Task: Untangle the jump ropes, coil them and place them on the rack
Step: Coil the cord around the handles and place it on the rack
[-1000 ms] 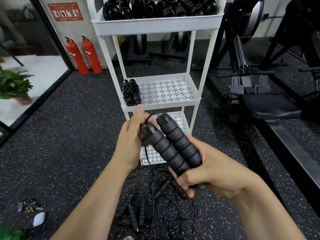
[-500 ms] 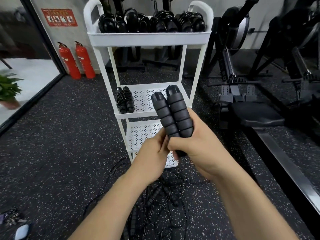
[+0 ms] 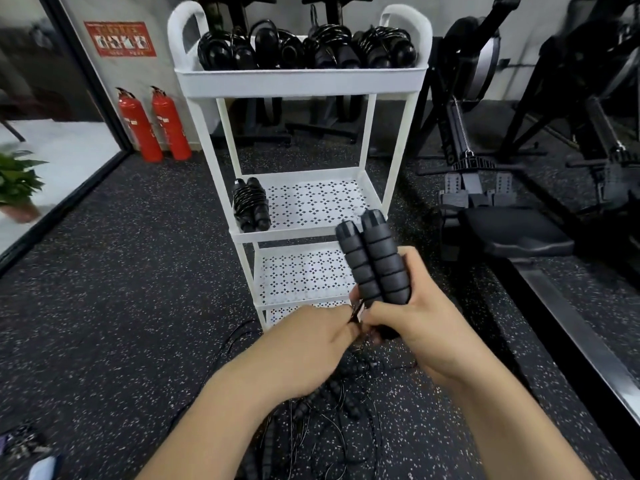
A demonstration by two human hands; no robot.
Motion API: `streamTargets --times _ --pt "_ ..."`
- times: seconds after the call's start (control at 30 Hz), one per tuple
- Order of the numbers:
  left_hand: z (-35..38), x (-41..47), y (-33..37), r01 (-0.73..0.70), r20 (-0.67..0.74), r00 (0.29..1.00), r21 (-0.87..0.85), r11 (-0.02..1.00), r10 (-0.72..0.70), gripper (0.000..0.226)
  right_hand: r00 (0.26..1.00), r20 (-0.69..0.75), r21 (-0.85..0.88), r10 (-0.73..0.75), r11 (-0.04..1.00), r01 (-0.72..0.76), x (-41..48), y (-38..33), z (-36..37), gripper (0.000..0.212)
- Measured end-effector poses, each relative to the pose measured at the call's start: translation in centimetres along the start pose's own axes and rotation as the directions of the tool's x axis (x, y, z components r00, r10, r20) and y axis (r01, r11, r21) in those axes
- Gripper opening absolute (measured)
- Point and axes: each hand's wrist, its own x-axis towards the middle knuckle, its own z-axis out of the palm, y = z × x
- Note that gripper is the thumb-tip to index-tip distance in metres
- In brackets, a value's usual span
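My right hand [image 3: 420, 318] grips two black ribbed jump-rope handles [image 3: 375, 261] side by side, pointing up in front of the white three-tier rack [image 3: 301, 86]. My left hand [image 3: 306, 344] pinches the thin black cord [image 3: 356, 311] just below the handles. A tangle of black ropes and handles [image 3: 322, 420] lies on the floor under my hands. Several coiled ropes [image 3: 308, 50] fill the rack's top tier. One coiled rope [image 3: 251, 206] lies at the left of the middle tier.
Two red fire extinguishers [image 3: 152, 124] stand by the wall at left. A rowing machine [image 3: 491, 216] and other black gym equipment stand at right. A potted plant [image 3: 17, 181] sits far left. Small items [image 3: 24, 452] lie on the speckled floor at bottom left.
Both hands have lowered the handles and moved them right, off the middle tier's front. My left hand has gone from beside the handles to pinching the cord under them.
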Motion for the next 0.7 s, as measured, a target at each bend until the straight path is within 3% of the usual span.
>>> streamTargets --times 0.13,0.23,0.37,0.53,0.63,0.7 --pt "-1.8 -1.3 0.1 -0.036 0.003 0.999 -0.103 0.994 0.036 0.029 0.993 -0.117 -0.118 0.005 0.993 -0.019 0.4 0.3 -1.9 0.062" --pt "-3.5 -2.5 -0.3 -0.044 -0.059 0.998 -0.255 0.966 0.030 0.024 0.989 -0.149 -0.421 0.006 0.904 -0.069 0.9 1.4 -2.9 0.054" --pt "-4.5 -3.3 -0.4 -0.117 -0.152 0.986 -0.347 0.930 0.068 0.022 0.991 0.010 -0.678 0.133 0.730 -0.091 0.8 1.9 -1.5 0.039" --pt "-4.3 -2.6 -1.5 -0.167 -0.249 0.965 -0.354 0.920 0.079 0.019 0.926 0.248 -0.846 0.285 0.530 0.063 -0.4 2.3 2.3 0.030" --pt "-4.1 -1.7 -2.9 -0.132 -0.240 0.970 -0.426 0.895 0.029 0.016 0.866 0.342 -0.862 0.365 0.489 0.134 -1.3 1.5 3.7 0.031" --pt "-4.1 -1.2 -3.7 -0.118 -0.205 0.979 -0.478 0.871 0.020 0.012 0.828 0.400 -0.835 0.394 0.528 0.152 -1.7 0.4 3.6 0.031"
